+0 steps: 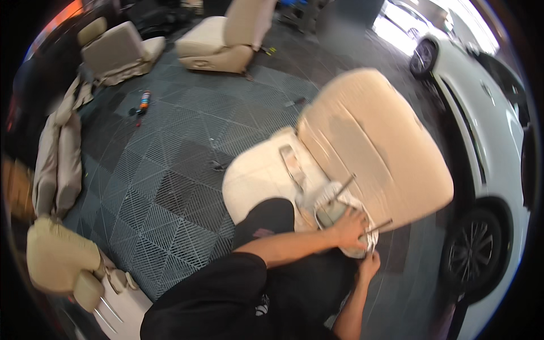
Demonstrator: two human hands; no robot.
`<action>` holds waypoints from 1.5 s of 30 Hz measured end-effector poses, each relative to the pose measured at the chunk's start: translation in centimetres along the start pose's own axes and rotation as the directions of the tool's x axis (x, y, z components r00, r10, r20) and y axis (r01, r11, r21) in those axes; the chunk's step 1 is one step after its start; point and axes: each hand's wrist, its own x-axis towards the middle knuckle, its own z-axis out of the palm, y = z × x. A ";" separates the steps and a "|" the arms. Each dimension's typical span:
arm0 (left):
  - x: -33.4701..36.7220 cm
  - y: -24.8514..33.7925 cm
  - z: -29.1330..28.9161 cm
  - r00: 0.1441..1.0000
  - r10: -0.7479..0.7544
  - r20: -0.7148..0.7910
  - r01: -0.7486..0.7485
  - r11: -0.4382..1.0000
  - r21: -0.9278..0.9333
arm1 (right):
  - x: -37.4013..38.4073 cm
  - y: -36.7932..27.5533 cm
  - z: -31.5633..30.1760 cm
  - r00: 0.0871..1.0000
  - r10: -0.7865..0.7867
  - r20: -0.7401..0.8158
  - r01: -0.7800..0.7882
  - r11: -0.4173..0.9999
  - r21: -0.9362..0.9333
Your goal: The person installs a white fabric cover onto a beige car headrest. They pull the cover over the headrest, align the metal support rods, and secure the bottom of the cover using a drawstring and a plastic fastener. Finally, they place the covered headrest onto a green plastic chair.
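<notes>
Just in front of my body is a car headrest (331,214) with two metal posts (345,187) sticking up and a pale, loose cover around it. My left hand (350,228) lies across its underside between the posts, fingers apart and curled over it. At the headrest's near right edge my right hand (369,264) is closed on the rim of the light cover (371,247); its fingertips are partly hidden. The headrest rests by a beige car seat, on whose cream cushion (258,175) a belt buckle strap (292,164) lies. The seat's tan backrest (371,150) has darker patches.
Other beige seats (218,48) and a seat back with headrest (62,255) stand around on the grey tiled floor (187,147). Folded seat parts (59,153) lie at left. An orange-and-blue can (145,101) is on the floor. A white car (481,124) stands close at right.
</notes>
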 end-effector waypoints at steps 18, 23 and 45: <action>-1.0 3.1 1.8 0.974 -0.161 0.156 0.131 0.974 0.185 | -1.4 -1.8 4.9 0.932 0.329 -0.152 -0.231 0.862 0.451; -0.6 3.3 1.9 0.955 -0.198 0.218 0.147 0.962 0.232 | -2.3 -0.5 4.5 0.953 0.275 -0.128 -0.181 0.854 0.488; -14.7 -7.9 -11.4 0.666 -0.534 0.521 0.696 0.194 -0.691 | 1.2 -1.0 -3.3 0.988 -0.074 -0.132 0.039 0.967 -0.252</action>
